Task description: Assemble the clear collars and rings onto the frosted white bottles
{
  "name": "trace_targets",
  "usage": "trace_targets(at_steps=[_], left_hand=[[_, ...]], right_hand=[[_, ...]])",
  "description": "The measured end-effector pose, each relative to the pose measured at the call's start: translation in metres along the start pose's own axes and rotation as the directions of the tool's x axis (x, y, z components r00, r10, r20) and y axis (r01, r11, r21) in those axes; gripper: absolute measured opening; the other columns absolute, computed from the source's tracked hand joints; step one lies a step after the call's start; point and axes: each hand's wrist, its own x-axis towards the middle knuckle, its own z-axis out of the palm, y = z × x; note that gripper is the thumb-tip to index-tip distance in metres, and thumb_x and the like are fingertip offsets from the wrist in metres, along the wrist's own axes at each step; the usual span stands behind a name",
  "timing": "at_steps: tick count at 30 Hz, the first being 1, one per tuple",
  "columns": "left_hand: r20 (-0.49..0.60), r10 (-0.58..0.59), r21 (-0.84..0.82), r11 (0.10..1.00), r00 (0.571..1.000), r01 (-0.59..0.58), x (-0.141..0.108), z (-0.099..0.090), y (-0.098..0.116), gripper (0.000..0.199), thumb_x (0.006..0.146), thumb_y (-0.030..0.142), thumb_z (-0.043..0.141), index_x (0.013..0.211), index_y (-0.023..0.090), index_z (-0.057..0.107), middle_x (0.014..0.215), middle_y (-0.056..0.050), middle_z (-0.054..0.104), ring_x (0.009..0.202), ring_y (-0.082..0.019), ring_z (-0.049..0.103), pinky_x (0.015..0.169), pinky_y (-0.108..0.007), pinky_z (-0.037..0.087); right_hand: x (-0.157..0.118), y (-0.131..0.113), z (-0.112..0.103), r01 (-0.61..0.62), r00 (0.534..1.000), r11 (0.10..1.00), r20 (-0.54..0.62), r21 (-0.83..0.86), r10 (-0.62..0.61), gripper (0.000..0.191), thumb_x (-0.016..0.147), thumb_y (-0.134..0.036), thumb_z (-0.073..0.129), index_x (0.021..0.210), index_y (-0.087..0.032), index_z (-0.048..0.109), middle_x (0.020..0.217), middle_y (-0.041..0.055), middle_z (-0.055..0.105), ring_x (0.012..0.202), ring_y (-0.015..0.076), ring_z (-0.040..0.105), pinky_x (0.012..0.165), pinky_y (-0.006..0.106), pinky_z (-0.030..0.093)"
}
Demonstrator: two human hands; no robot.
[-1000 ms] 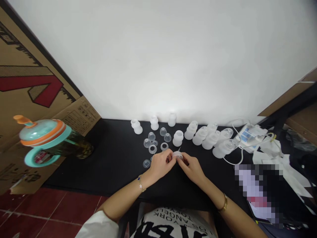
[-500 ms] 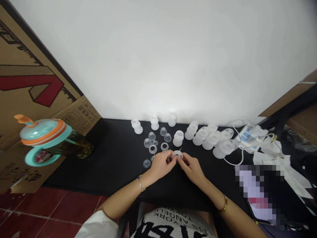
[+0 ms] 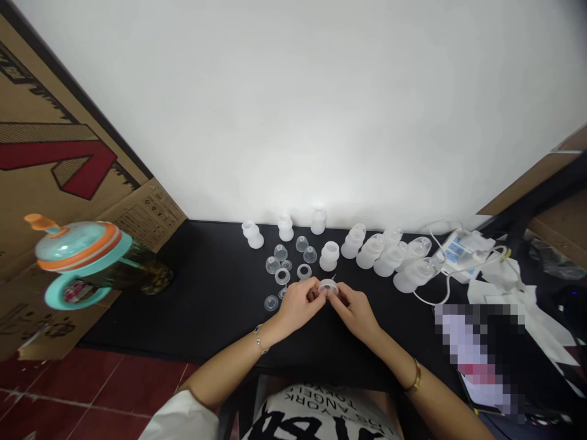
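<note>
Bright, even light floods the smooth white wall [image 3: 293, 110], glaring strongest at twelve o'clock above the frosted plastic bottles [image 3: 318, 222]; the wide lens bends the edges, and a pixelated mosaic patch [image 3: 477, 360] blurs four o'clock.

wear log | left wrist: thin chain bracelet [image 3: 259, 340], small dark charm | right wrist: gold bangle [image 3: 415, 377] | white sleeve [image 3: 180, 417] | white shirt [image 3: 316, 398], black printed letters

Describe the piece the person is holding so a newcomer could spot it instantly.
On the black table, the left hand and right hand meet near the front edge. Between their fingertips is a small round translucent plastic piece, the only one held, unlike the clear cups and rings sitting nearby.
</note>
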Motion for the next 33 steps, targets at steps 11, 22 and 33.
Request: trace_targets(at_steps=[11, 22, 33], left_hand=[[0.018, -0.009, -0.047, 0.999, 1.000, 0.010, 0.0005, -0.0003, 0.0005, 0.024, 0.089, 0.033, 0.056, 0.070, 0.019, 0.052, 0.060, 0.005, 0.053, 0.055, -0.010, 0.046, 0.057, -0.023, 0.033], [0.024, -0.001, -0.002, 1.000, 1.000, 0.001, 0.0003, -0.0011, 0.0009, 0.027, 0.089, 0.033, 0.054, 0.068, 0.020, 0.044, 0.059, 0.006, 0.046, 0.055, -0.010, 0.043, 0.057, -0.024, 0.030], [0.013, 0.011, 0.024, 1.000, 1.000, -0.011, -0.0009, -0.0001, 0.0009, 0.028, 0.090, 0.033, 0.053, 0.067, 0.020, 0.042, 0.059, 0.006, 0.047, 0.055, -0.010, 0.043, 0.057, -0.024, 0.029]], right_hand=[[0.0000, 0.0009, 0.0002, 0.003, 1.000, 1.000, 0.006, -0.013, -0.003, 0.038, 0.098, -0.046, 0.050, 0.069, -0.023, 0.044, 0.055, -0.0048, 0.050, 0.049, 0.0119, 0.048, 0.050, 0.025, 0.028], [0.0003, -0.0012, -0.0005, 0.007, 1.000, 1.000, 0.013, -0.014, -0.007, 0.037, 0.099, -0.045, 0.050, 0.069, -0.023, 0.046, 0.055, -0.0047, 0.051, 0.049, 0.0124, 0.049, 0.050, 0.025, 0.029], [-0.0001, -0.0003, 0.0001, 0.005, 1.000, 1.000, 0.015, -0.008, -0.005, 0.038, 0.098, -0.044, 0.051, 0.068, -0.023, 0.044, 0.056, -0.0049, 0.049, 0.049, 0.0120, 0.047, 0.051, 0.025, 0.028]])
